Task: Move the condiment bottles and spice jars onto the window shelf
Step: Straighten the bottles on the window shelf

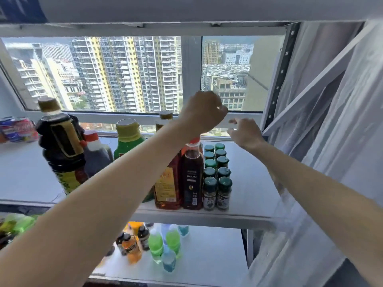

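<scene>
The window shelf carries the condiments. A dark bottle with a red cap stands beside an amber oil bottle, and two rows of green-lidded spice jars stand to their right. Further left are a green bottle with a yellow cap, a small dark bottle with a red and white cap and a tall dark sauce bottle. My left hand hovers just above the red cap with fingers curled, nothing visible in it. My right hand hangs with loose, spread fingers over the shelf's back right.
Colourful cans lie at the shelf's far left. A lower shelf holds several small drink bottles. A sheer white curtain and a slanted frame bar close in on the right. The window sill runs behind.
</scene>
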